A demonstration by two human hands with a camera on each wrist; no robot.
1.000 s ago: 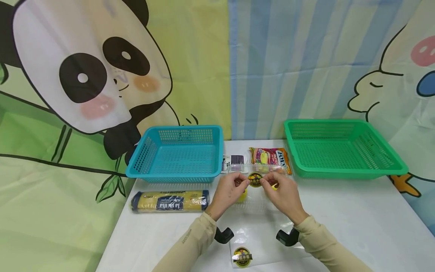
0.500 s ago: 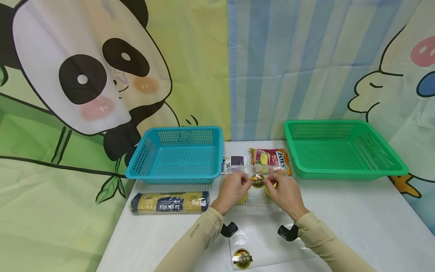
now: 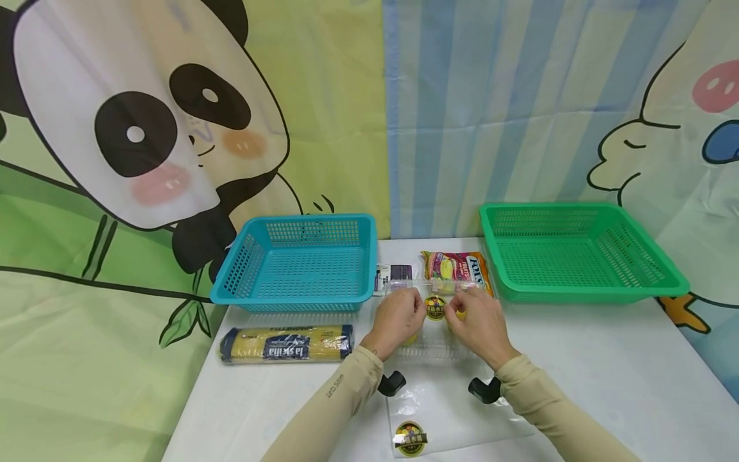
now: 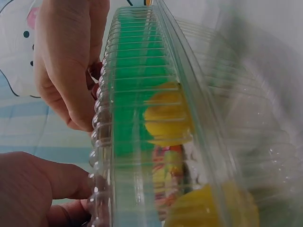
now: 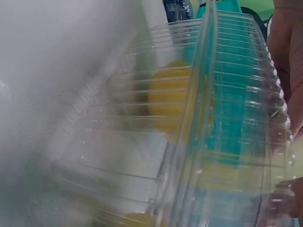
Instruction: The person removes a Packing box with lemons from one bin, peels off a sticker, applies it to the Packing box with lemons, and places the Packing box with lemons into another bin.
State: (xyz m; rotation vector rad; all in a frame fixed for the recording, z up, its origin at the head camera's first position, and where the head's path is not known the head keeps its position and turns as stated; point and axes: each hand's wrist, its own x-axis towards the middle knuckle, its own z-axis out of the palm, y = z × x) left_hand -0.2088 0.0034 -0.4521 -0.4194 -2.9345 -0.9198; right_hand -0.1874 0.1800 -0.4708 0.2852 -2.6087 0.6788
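Note:
A clear ribbed plastic box stands on the table in front of me, with yellow fruit inside it. On its top lies a round black and gold sticker. My left hand has curled fingers, thumb and index finger pinching at the sticker's left edge. From the other side, my right hand does likewise at the right edge. The wrist views show the hands at the box's top, but the ribbed side hides the sticker. A clear plastic bag with a similar round logo lies in front of the box.
A blue basket stands at the back left, a green basket at the back right. Behind the box lie a candy bag and a purple-and-white packet. A spaghetti pack lies at the left.
The sticker, earlier held between both hands' fingertips, now lies flat on the box top. My left fingers have curled in more, and both hands stay at its edges.

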